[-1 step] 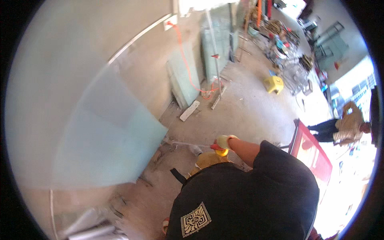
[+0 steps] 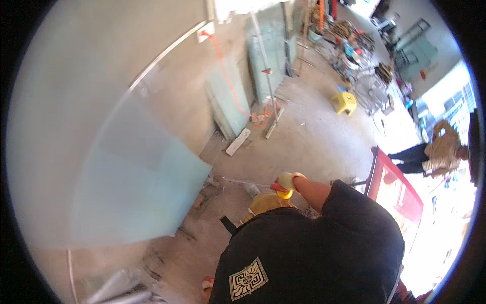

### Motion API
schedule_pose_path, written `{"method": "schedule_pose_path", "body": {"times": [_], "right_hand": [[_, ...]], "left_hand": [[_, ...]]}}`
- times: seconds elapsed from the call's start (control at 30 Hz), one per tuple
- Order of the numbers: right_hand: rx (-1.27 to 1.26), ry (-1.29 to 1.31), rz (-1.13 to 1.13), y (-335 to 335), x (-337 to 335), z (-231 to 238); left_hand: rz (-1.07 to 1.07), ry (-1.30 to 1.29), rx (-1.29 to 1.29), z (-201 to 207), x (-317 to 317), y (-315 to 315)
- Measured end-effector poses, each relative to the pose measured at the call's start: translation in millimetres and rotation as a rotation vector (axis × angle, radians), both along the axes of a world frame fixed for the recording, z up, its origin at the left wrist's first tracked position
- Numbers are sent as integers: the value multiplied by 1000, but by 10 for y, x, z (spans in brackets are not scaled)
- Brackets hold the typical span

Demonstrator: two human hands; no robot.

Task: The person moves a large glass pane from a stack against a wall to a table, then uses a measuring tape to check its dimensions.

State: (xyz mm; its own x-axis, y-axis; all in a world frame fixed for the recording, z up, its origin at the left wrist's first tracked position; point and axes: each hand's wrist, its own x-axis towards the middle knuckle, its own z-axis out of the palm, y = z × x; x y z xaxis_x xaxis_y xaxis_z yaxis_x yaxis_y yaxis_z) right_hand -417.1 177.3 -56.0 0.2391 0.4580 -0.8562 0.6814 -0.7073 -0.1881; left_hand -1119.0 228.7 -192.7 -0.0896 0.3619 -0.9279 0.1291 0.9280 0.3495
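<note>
My right hand (image 2: 287, 181), in a pale work glove with red on the fingers, is closed around a yellow tape measure (image 2: 284, 194) in front of my black shirt. A thin pale tape (image 2: 248, 182) stretches left from it, close to the corner of a large bluish glass sheet (image 2: 136, 187). That sheet leans at the wall on my left. Low beside my shirt, a small red-and-white patch, seemingly my left hand (image 2: 207, 283), peeks out; its fingers are hidden.
More glass panes (image 2: 228, 101) lean on the wall beside an orange cord (image 2: 228, 76). A yellow stool (image 2: 345, 103) and a fan (image 2: 370, 89) stand farther off. At right are a red-framed panel (image 2: 395, 185) and another person (image 2: 436, 150). Rolled plastic (image 2: 119, 289) lies lower left.
The view has shifted slightly, so the wall and panes sit a little farther left. My right hand still grips the tape measure, a touch farther right in the picture.
</note>
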Motion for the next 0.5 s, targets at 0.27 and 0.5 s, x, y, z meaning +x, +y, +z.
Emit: {"method": "schedule_pose_path", "body": {"times": [0.27,0.5], "right_hand": [[142,4,-466,-1812,571,-1649],[318,141,-865,-2111,1134,-1600]], "left_hand": [[-236,-131,19,159,1899,2609],[-1534,-173,685,1247,5515,2131]]}}
